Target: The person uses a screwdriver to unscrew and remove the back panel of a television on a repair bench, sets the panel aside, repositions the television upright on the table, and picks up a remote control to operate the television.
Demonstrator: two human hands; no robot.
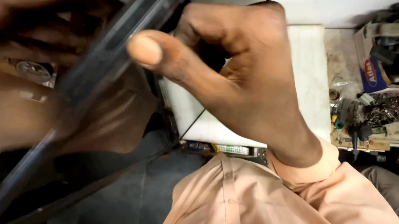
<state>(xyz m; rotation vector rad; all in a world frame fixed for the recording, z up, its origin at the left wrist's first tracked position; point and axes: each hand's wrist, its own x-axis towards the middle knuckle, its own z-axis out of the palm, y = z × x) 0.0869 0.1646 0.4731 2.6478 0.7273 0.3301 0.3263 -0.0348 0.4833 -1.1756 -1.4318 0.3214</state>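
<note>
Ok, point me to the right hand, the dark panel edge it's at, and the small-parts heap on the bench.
right hand [247,82], head view, back of the hand.
dark panel [96,68], head view, on its blurred long edge.
small-parts heap [389,109], head view, middle of the pile.

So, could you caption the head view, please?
Right hand and blurred left hand grip a dark panel.
</note>
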